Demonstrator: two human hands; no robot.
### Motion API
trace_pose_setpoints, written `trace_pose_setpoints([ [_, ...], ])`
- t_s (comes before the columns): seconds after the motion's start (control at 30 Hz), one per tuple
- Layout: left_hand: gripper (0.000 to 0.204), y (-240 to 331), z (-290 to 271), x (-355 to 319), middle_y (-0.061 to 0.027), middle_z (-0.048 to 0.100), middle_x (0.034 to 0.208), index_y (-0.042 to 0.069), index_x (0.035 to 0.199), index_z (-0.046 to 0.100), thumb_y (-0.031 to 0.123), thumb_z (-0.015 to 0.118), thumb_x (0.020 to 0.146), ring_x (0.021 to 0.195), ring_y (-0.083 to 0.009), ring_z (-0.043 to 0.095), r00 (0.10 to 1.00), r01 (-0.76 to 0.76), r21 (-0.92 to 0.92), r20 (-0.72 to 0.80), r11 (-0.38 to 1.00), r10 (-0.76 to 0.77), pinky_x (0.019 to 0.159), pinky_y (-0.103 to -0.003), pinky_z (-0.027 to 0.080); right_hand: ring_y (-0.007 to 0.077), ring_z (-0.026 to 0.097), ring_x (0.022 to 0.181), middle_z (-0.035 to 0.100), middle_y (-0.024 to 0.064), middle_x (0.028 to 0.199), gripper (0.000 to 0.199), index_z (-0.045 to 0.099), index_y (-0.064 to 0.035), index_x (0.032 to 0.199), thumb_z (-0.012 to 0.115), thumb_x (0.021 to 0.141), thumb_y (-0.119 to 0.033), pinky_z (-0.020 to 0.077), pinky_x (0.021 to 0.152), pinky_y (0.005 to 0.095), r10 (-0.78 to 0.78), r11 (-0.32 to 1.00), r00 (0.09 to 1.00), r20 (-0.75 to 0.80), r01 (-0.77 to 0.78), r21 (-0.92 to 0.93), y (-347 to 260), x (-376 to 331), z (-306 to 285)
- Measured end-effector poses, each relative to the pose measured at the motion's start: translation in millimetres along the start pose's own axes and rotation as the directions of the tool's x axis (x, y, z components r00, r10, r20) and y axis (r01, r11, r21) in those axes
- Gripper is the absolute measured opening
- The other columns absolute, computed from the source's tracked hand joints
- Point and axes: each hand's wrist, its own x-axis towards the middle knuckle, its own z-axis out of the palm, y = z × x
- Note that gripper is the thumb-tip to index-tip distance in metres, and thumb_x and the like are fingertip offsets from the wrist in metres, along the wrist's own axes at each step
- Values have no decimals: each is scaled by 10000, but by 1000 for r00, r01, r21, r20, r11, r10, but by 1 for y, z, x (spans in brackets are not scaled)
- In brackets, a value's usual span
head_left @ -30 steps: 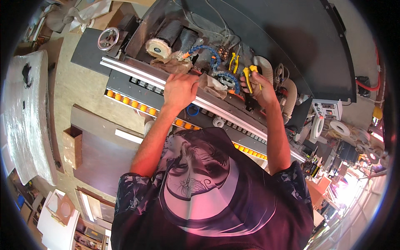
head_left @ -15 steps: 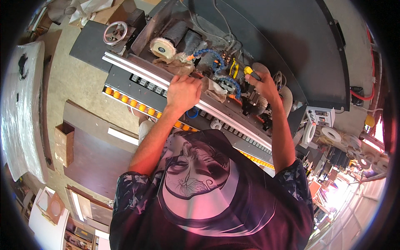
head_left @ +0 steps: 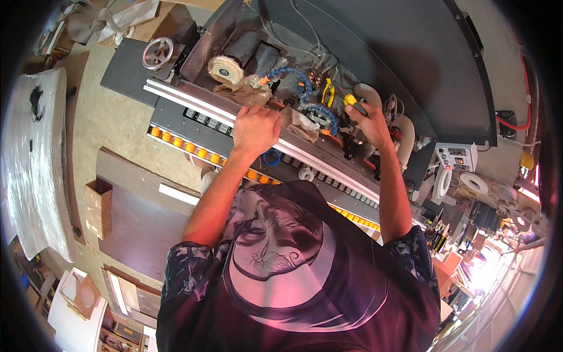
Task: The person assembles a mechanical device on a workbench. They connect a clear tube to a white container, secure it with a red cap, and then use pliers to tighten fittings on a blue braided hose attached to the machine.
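My left hand (head_left: 256, 130) is closed over the long pale metal rail (head_left: 193, 102) along the front of an open machine, its fingers curled over the far edge. Inside the machine, at the right, my right hand (head_left: 369, 124) grips a yellow-and-black tool (head_left: 350, 100); its exact kind is hard to make out. Just left of this tool stand yellow-handled pliers (head_left: 328, 92). Blue segmented hoses (head_left: 324, 110) with orange nozzles lie between my hands. Crumpled brown paper (head_left: 243, 94) rests beyond my left hand.
A round brush roller (head_left: 226, 69) and a chrome handwheel (head_left: 158, 53) are at the far left. Orange rollers (head_left: 177, 142) line the machine's near side. The raised dark cover (head_left: 410, 53) stands behind. A control box (head_left: 456, 156) and tape rolls (head_left: 474, 183) are at right.
The whole view has shifted slightly. My left hand stays on the rail, and my right hand keeps hold of the yellow-and-black tool in nearly the same spot.
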Motion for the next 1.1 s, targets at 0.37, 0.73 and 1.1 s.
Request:
trace_pose_setpoints([
  [0.37, 123, 4, -3, 1, -25, 745, 856, 144, 941, 779, 218, 691, 896, 908, -231, 698, 1000, 3, 21, 27, 1000, -3, 864, -393, 505, 420, 718, 900, 735, 235, 917, 512, 729, 43, 1068, 663, 1006, -461, 554, 910, 482, 25, 998, 957, -291, -43, -55, 67, 25, 55],
  [0.73, 119, 6, -3, 5, -28, 745, 835, 156, 879, 758, 242, 678, 901, 901, -231, 693, 1000, 0, 40, 20, 999, -1, 848, -399, 509, 469, 680, 1108, 712, 311, 1145, 438, 720, -18, 1202, 739, 929, -359, 532, 970, 524, -117, 922, 941, -318, -16, -387, 81, 62, 84],
  [1.1, 136, 7, -6, 9, -49, 767, 892, 152, 939, 790, 234, 690, 896, 909, -262, 708, 992, -24, 55, 129, 998, 16, 841, -411, 521, 451, 693, 1124, 734, 276, 1162, 387, 737, -71, 1232, 733, 902, -275, 544, 986, 503, -114, 956, 958, -261, 34, -292, 99, 65, 70],
])
